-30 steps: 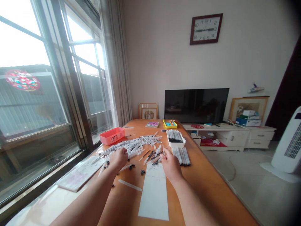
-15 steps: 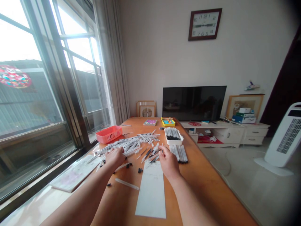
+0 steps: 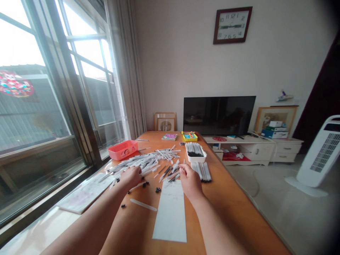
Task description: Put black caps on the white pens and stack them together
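Observation:
My left hand [image 3: 131, 177] is low over the near side of a pile of clear pen barrels and refills [image 3: 151, 158]. Its fingers curl together, and whatever they grip is hidden. My right hand [image 3: 191, 181] pinches thumb and forefinger above the top of a white paper strip [image 3: 170, 216]; the thing in the pinch is too small to make out. Dark refills and clear tubes [image 3: 170, 171] lie between the hands. Loose black caps [image 3: 158, 190] and a single clear barrel [image 3: 143, 204] lie nearer me. Beyond my right hand is a row of black-tipped pens [image 3: 202, 172].
A white container [image 3: 197, 159] of pens stands behind the row. At left are a red plastic basket [image 3: 123, 150] and a flat pad [image 3: 86, 194]. A yellow box [image 3: 189, 136] and a booklet [image 3: 169, 137] lie at the table's far end, before a television [image 3: 219, 116].
Both hands keep nearly the same place and pose. The whole view has shifted slightly, and the pen parts show no clear movement.

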Demonstrator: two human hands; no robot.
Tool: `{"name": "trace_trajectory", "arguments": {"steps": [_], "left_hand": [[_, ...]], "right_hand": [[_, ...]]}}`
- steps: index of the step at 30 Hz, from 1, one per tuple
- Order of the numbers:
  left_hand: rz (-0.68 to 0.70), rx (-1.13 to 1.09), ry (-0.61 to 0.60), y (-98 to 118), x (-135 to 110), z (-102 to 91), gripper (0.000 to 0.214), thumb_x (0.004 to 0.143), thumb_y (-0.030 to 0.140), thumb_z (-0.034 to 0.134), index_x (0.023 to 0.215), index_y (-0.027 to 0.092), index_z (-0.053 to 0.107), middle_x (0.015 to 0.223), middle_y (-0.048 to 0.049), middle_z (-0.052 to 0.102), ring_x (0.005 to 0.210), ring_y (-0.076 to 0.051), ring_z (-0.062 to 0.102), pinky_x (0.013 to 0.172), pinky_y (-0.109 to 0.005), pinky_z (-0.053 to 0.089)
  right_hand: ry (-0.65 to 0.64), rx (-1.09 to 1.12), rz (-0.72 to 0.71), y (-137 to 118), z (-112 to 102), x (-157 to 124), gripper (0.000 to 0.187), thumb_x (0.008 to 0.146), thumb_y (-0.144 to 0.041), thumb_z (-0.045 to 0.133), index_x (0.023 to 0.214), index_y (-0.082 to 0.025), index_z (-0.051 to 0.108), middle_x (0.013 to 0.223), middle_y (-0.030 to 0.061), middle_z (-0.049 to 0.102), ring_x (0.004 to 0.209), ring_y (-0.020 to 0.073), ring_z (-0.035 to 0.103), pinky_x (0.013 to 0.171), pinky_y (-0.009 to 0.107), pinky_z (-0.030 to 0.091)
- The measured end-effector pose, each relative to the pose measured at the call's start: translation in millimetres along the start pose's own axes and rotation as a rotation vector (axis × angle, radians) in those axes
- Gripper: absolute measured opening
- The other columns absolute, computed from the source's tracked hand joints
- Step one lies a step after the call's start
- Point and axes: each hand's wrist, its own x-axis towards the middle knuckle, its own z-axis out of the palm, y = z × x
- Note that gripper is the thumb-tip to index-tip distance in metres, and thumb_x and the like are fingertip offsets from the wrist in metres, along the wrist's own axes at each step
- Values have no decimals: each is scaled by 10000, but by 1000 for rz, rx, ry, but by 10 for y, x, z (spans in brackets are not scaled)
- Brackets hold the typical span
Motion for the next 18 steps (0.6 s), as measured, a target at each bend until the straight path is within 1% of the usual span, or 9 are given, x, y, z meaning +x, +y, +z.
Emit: {"name": "trace_trajectory", "arguments": {"steps": [3,6,9,11,13,14,15,17,18], "left_hand": [[-39,-74,-3,-22,-3,-2,96,697,280,649,762,210,654,921,-121,697,986,-340,568,870,-463,380],[-54,-190,4,-35,2,-20,98,666,244,664,757,206,657,813,-93,680,915,-307,590,817,-403,406],[-62,-369,11,21,-14,-47,277,714,253,634,980,193,682,783,-57,666,772,-226,598,712,-321,427],[-71,-505,2,115,-50,-78,394,777,297,593,1145,169,646,792,-44,661,659,-174,574,625,-284,426],[-72,-643,-25,249,-109,-128,372,811,330,580,1137,168,655,804,-36,656,603,-139,553,571,-258,424],[-68,-745,-50,326,-143,-159,319,808,313,590,1082,172,674,773,-24,642,585,-123,543,557,-241,426],[-111,-1039,-112,407,-179,-192,266,769,251,645,1013,160,691,744,-24,630,585,-117,542,541,-229,420],[-284,-1575,-206,568,-251,-250,215,689,120,712,900,156,688,724,-18,629,594,-103,563,541,-206,444],[-314,-1650,-203,644,-285,-270,196,696,108,714,879,164,672,720,-8,626,586,-92,569,542,-195,460]], "right_hand": [[1,-7,4,7,5,-1,275,949,-310,467,1092,-240,690,946,61,760,885,216,698,802,291,504],[6,-2,6,5,2,-1,279,946,-330,467,1079,-232,692,926,65,756,871,218,695,785,291,502],[26,32,12,-12,-3,5,275,941,-361,466,1001,-224,696,871,63,747,809,217,689,726,285,496],[8,119,39,-36,3,11,291,939,-382,450,951,-214,687,810,56,733,724,207,677,666,283,491],[-46,284,111,-73,16,13,297,930,-379,435,950,-201,672,812,55,731,679,196,676,615,278,491],[-77,381,155,-97,24,11,281,917,-365,444,968,-195,661,844,58,736,693,193,686,605,272,495],[-102,474,192,-125,31,6,258,899,-348,466,988,-190,649,885,63,740,723,192,697,603,266,500],[-126,618,237,-184,36,-8,227,865,-329,537,1014,-182,625,945,73,742,785,192,710,618,256,508],[-131,670,251,-213,31,-16,233,856,-341,575,1017,-177,618,942,76,743,790,189,710,623,252,508]]}}
